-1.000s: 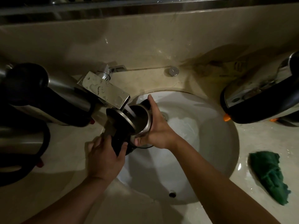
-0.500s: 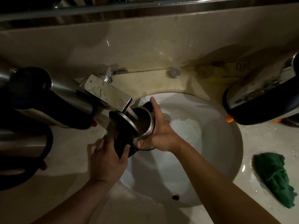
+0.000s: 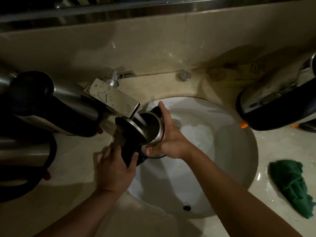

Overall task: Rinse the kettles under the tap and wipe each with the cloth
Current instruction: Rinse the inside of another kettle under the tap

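Kettle in hand (image 3: 153, 129): brushed steel cylinder, black plastic handle and base; tilted over the left edge of the basin, mouth turned up toward the spout.
Lid (image 3: 130, 127): round, steel-rimmed disc, hinged open, standing to the left of the mouth.
Water: thin white stream from the spout end into the open mouth.
Left hand (image 3: 114, 170): grip clenched round the black handle, fingers wrapped, thumb on the right side.
Right hand (image 3: 169, 137): grip grasping the steel body from the right, palm flat on the wall, index finger stretched up past the rim, thumb under the lower edge.
Tap (image 3: 112, 98): flat rectangular chrome block, wet with drops, angled down to the right; round chrome stem behind.
Basin (image 3: 236, 151): oval, white, glossy ceramic, sunk in the bench; small dark overflow hole at the near wall.
Bench (image 3: 282, 151): beige polished stone, wet sheen to the right of the basin.
Cloth (image 3: 292, 183): dark green, knitted or terry texture, crumpled, on the bench right of the basin, apart from both hands.
Kettles at left (image 3: 51, 106): two, steel with black handles, red tabs, lying on the bench beside the tap.
Kettle at right (image 3: 277, 106): rounded, shiny steel with black band, orange tab, on the bench at the far right.
Chrome button (image 3: 183, 76): small round disc behind the basin.
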